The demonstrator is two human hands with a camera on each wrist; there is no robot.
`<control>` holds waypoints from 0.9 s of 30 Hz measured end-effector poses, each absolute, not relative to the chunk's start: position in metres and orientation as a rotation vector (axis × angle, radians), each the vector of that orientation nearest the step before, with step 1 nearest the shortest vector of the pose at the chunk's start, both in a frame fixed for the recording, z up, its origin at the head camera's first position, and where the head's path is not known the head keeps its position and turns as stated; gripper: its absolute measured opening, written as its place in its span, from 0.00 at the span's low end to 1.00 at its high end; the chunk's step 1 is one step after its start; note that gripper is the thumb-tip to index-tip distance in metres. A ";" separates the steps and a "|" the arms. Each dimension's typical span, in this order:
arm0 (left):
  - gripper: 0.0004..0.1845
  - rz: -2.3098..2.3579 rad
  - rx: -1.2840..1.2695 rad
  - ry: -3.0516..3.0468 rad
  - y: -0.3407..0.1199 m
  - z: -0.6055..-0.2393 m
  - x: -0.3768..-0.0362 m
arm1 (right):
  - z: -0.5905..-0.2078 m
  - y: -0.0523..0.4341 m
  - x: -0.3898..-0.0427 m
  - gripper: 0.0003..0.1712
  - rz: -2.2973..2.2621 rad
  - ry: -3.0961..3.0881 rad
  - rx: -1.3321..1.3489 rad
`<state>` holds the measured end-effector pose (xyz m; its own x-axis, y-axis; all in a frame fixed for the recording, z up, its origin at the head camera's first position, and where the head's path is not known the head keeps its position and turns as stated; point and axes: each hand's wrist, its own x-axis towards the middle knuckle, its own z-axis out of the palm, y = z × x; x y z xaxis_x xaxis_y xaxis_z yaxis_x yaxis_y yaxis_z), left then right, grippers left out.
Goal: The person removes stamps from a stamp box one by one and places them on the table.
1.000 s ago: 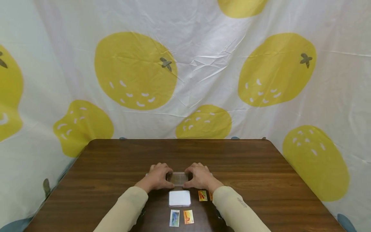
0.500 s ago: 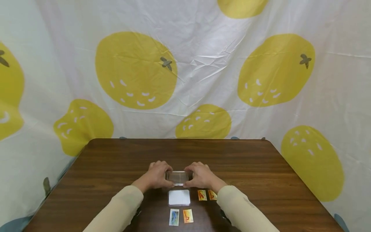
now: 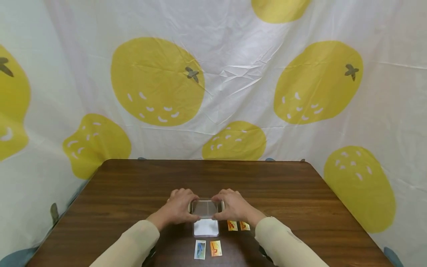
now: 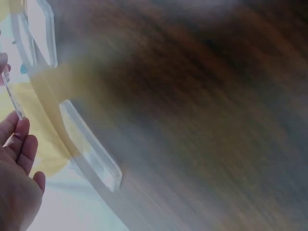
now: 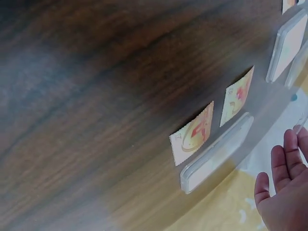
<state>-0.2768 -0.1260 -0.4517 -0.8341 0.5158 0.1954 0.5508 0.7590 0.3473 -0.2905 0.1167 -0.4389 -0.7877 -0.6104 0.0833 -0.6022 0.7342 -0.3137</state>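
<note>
We held a clear lid [image 3: 206,208] between both hands, just above the table [image 3: 300,207] and over the far edge of a white case [image 3: 206,227]. Our left hand [image 3: 179,205] pinched its left edge and our right hand [image 3: 233,205] its right edge, fingers curled round the rim in the head view. The wrist views caught only our fingertips [image 5: 291,149] at the frame's edge, so the grip itself was hard to read there.

Two orange cards [image 3: 232,225] lay just right of the case, touching our right wrist's shadow, and a blue card [image 3: 199,249] with another orange one [image 3: 216,248] sat nearer to us.

To handle the lid well, we judged it best to keep both pinches level, so the thin plastic neither tilted nor flexed, and to hold it square to the case's outline. We also needed to keep our right sleeve [image 3: 283,241] clear of the nearby cards, since a brush could slide them.
</note>
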 end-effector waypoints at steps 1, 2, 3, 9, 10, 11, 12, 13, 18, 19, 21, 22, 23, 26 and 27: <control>0.31 -0.597 -0.876 -2.858 -0.126 -0.453 -0.276 | -0.439 0.117 -0.289 0.32 -0.502 2.907 -1.028; 0.30 -0.586 -0.885 -2.851 -0.126 -0.454 -0.275 | -0.439 0.117 -0.288 0.32 -0.496 2.910 -1.033; 0.30 -0.585 -0.898 -2.842 -0.126 -0.454 -0.273 | -0.440 0.117 -0.287 0.31 -0.490 2.913 -1.047; 0.28 -0.612 -0.949 -2.806 -0.127 -0.458 -0.265 | -0.444 0.118 -0.280 0.32 -0.447 2.920 -1.090; 0.28 -0.617 -0.950 -2.808 -0.127 -0.458 -0.264 | -0.445 0.118 -0.279 0.32 -0.444 2.917 -1.094; 0.28 -0.616 -0.948 -2.813 -0.126 -0.458 -0.263 | -0.445 0.119 -0.278 0.32 -0.446 2.913 -1.096; 0.28 -0.619 -0.947 -2.819 -0.126 -0.459 -0.261 | -0.445 0.120 -0.277 0.32 -0.446 2.910 -1.104; 0.27 -0.615 -0.950 -2.818 -0.126 -0.459 -0.260 | -0.446 0.120 -0.276 0.32 -0.441 2.908 -1.111; 0.27 -0.588 -0.969 -2.806 -0.124 -0.463 -0.255 | -0.450 0.122 -0.271 0.33 -0.385 2.918 -1.139; 0.26 -0.579 -0.970 -2.804 -0.124 -0.465 -0.254 | -0.451 0.122 -0.270 0.33 -0.374 2.920 -1.141; 0.27 -0.570 -0.971 -2.803 -0.123 -0.467 -0.253 | -0.453 0.123 -0.269 0.34 -0.367 2.919 -1.138; 0.27 -0.564 -0.970 -2.803 -0.123 -0.468 -0.253 | -0.454 0.123 -0.268 0.34 -0.369 2.916 -1.133; 0.27 -0.563 -0.968 -2.805 -0.123 -0.469 -0.252 | -0.455 0.123 -0.268 0.35 -0.376 2.912 -1.126; 0.28 -0.569 -0.968 -2.810 -0.123 -0.471 -0.250 | -0.457 0.124 -0.265 0.36 -0.391 2.896 -1.108; 0.28 -0.572 -0.970 -2.810 -0.123 -0.471 -0.249 | -0.457 0.124 -0.265 0.36 -0.391 2.893 -1.105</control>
<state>-0.2495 -0.1229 -0.4713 -0.7887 0.5715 0.2265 0.6146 0.7241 0.3128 -0.2646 0.1236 -0.4570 -0.7492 -0.6587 0.0703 -0.6537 0.7179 -0.2394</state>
